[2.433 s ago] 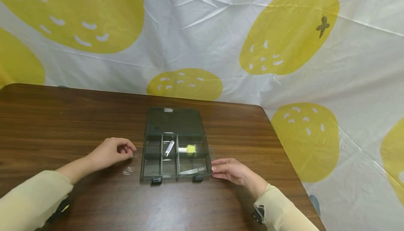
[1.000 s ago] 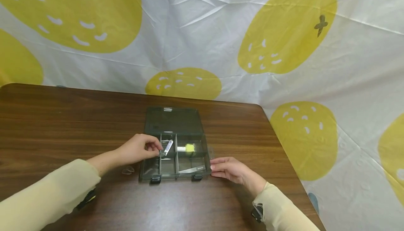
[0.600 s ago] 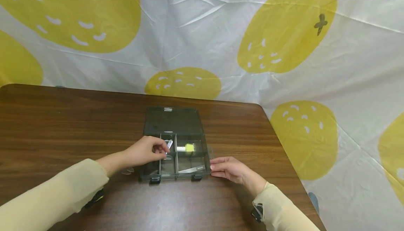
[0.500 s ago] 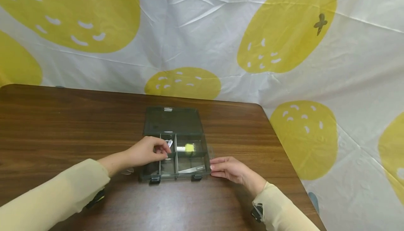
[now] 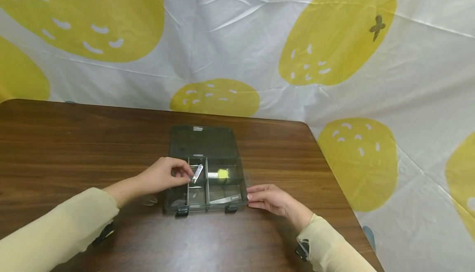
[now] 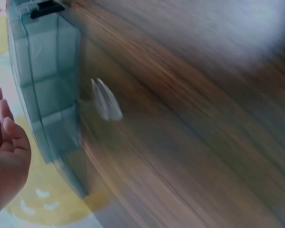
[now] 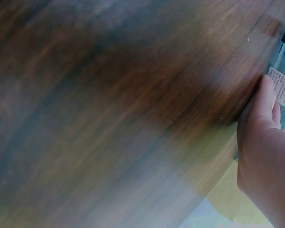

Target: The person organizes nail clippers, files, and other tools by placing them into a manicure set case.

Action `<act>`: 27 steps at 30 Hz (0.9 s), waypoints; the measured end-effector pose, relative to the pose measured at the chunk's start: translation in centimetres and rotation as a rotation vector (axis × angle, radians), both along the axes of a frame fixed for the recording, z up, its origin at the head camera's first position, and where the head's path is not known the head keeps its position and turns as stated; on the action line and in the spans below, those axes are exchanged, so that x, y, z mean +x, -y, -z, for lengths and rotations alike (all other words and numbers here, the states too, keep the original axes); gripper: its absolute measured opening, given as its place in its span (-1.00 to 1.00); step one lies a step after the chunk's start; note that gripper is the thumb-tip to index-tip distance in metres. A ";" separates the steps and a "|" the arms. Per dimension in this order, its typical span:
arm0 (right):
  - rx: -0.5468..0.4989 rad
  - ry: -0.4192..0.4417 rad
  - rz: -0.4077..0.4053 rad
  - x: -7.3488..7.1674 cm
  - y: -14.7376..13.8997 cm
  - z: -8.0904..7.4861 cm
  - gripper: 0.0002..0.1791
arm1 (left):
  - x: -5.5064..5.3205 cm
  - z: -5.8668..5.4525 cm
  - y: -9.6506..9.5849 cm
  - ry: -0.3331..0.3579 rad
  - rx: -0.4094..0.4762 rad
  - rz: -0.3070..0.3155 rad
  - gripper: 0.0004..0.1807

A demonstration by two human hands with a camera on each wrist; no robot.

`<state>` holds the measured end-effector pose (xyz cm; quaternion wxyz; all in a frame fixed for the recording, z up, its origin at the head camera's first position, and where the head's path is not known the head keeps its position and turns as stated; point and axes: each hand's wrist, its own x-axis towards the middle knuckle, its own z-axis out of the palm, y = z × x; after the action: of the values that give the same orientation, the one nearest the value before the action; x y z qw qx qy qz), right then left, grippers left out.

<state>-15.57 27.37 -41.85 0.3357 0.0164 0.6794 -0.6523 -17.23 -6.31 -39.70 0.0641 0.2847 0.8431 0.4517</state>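
A grey see-through divided box (image 5: 179,208) lies with its lid (image 5: 204,142) folded back. My left hand (image 5: 165,175) is over its left part, fingertips by the nail clipper (image 5: 198,173) in the rear middle compartment. Its fingers look loosely bent in the left wrist view, with nothing visible in them. Two clear pointed pieces, like false nail tips (image 6: 106,99), lie on the table left of the box. My right hand (image 5: 272,199) rests its fingertips against the box's right side, beside a white label (image 7: 282,88). Silver tweezers (image 5: 226,200) lie in the front right compartment.
A yellow-and-white item (image 5: 222,174) lies in the rear right compartment. Two dark latches stick out at the box's front. The brown wooden table (image 5: 92,140) ends at a white curtain (image 5: 267,57) with yellow fruit prints, behind and to the right.
My left hand picked up a clear nail tip from the table, carried it over the middle compartments, then drew back left. The clipper shows again. My right hand has stayed at the box.
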 end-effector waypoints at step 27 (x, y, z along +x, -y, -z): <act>0.026 -0.007 -0.014 0.1 0.1 -0.1 -0.44 | 1.6 3.7 7.7 -0.037 -0.032 -0.083 -0.91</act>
<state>-15.52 27.31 -41.76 0.3378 0.0140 0.6891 -0.6409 -15.66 -14.04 -43.36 0.0343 0.2570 0.8624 0.4348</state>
